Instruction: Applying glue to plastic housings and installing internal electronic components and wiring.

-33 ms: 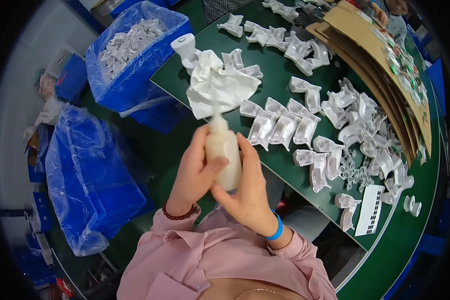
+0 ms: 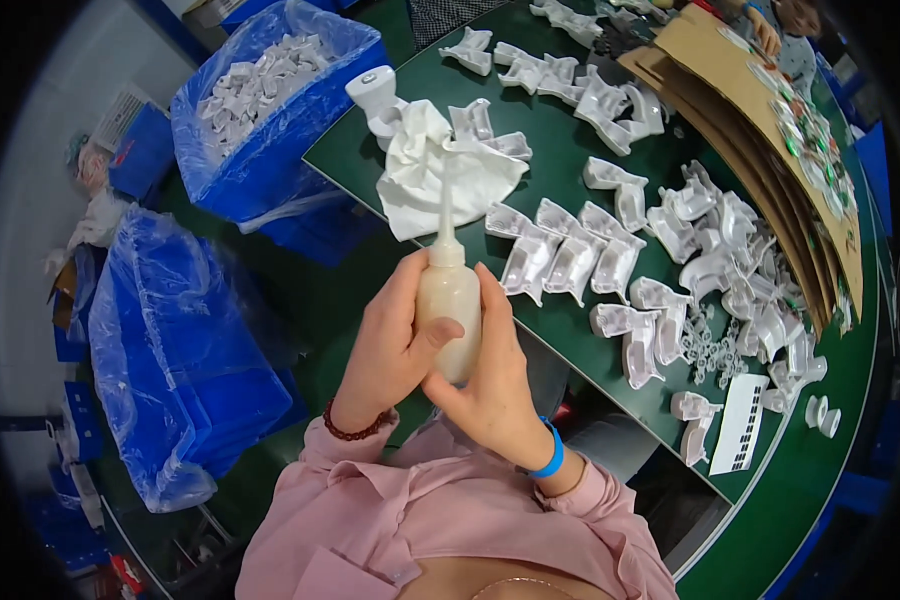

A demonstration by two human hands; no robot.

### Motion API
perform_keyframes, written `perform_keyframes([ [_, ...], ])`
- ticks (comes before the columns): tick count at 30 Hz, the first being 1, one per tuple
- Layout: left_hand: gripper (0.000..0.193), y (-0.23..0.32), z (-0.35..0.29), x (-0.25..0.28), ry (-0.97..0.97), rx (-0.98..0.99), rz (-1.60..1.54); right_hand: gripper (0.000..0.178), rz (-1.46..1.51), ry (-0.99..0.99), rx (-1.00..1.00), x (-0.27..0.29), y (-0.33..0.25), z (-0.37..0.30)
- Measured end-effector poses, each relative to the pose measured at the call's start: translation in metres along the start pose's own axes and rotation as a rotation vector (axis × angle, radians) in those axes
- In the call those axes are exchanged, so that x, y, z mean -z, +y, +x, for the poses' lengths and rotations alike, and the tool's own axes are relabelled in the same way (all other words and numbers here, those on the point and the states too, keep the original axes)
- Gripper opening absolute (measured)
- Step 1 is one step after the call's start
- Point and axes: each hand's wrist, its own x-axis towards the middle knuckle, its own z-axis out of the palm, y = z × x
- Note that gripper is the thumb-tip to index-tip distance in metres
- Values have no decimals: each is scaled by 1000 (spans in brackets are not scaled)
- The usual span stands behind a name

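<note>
A squeeze bottle point(image 2: 450, 305) of milky, cream-coloured content stands between my two hands, its long thin nozzle point(image 2: 446, 205) pointing away from me. My left hand point(image 2: 390, 345) wraps its left side, with the thumb across the front. From the right, my right hand point(image 2: 490, 385) closes round the bottle's side and lower end. Behind the nozzle lies a crumpled white cloth point(image 2: 420, 195) at the table's edge. Just right of the bottle, several white moulded plastic parts point(image 2: 573, 255) sit in a row on the green table.
A pile of white parts point(image 2: 720, 240) lies farther right, with small clear plastic pieces point(image 2: 708, 350) and a printed sheet point(image 2: 740, 425) near it. Cardboard layers point(image 2: 750, 130) stand at the far right. Blue bins point(image 2: 300, 130) lined with plastic are on the left. Another person's hand point(image 2: 765, 35) shows at the top right.
The bottle has tilted slightly, so its nozzle shows longer and more plainly against the cloth. Both hands keep nearly the same grip and place.
</note>
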Motion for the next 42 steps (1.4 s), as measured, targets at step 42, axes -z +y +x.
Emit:
perform_keyframes([
  [42, 40, -136, 159, 42, 215, 538, -1060, 74, 1598, -265, -509, -57, 51, 24],
])
